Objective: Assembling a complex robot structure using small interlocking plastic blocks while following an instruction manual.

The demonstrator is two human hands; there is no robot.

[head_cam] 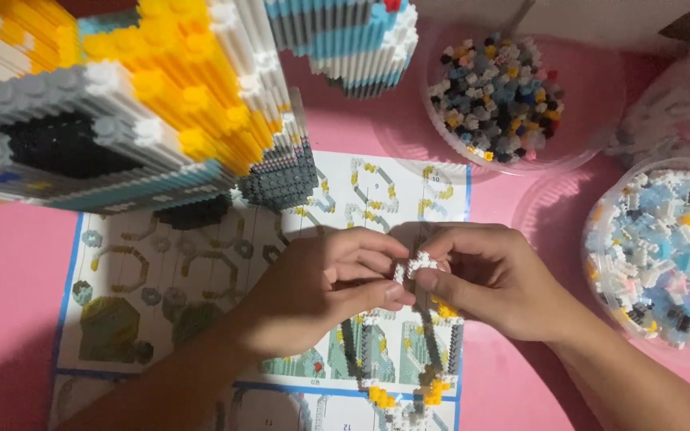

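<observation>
- The left hand [321, 287] and the right hand [489, 279] are meeting over the middle of the instruction sheet [201, 263], both pinching one small cluster of white micro bricks [415, 265] between thumbs and fingertips.
- The cluster is sitting in the air between the two hands, just above the sheet, touching both sets of fingertips.
- Directly near the hands, a partial build of grey, white and yellow bricks [433, 375] is lying on the sheet.
- Judging by the tight pinch, too much squeeze could be popping the tiny bricks apart; a loose one could be dropping onto the busy printed sheet and getting lost among the diagrams.
- A wrist swinging right could be knocking the near tub, since it is standing just beside the right forearm.
- Counting outward: two hands, one held cluster, one sheet, one large yellow-and-white brick model [121, 104] at far left, one blue-striped model [345, 40] at far centre.
- Two clear tubs are showing plainly: one of dark mixed bricks [497, 96] far right, one of pale blue and white bricks [664, 255] at right; a third container at the far right edge is too blurred to tell.
</observation>
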